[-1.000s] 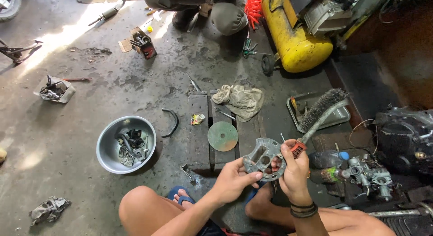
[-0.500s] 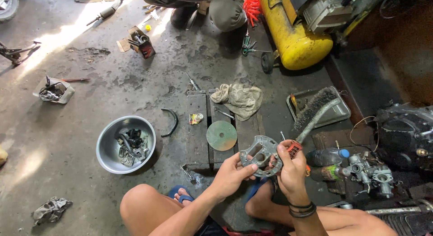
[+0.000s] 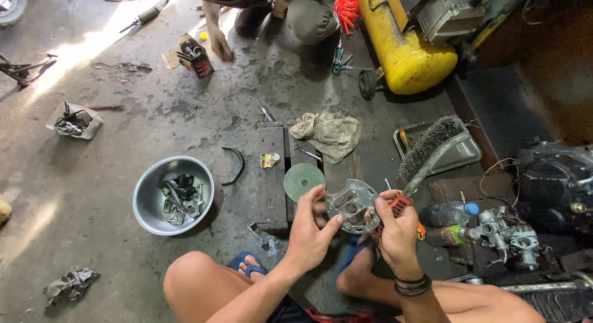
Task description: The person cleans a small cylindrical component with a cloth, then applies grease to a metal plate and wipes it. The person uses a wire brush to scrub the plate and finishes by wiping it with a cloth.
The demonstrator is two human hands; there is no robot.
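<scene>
I sit on the concrete floor with both hands raised in front of my knees. My left hand grips the near edge of a round grey metal plate with cut-out windows, held tilted towards me. My right hand is shut on the orange handle of a wire brush, whose bristle head points up and to the right, and its fingers also touch the plate's right edge. The brush bristles are clear of the plate.
A steel bowl of small parts stands at left. Ahead lie a wooden pallet with a green disc, a rag and a metal tray. A carburettor, a bottle and an engine sit at right. Another person's hand reaches near a box; behind it is a yellow compressor tank.
My left hand has shifted its grip and turned the plate more upright and a little higher. The other person's hand has reached down to the floor at the top.
</scene>
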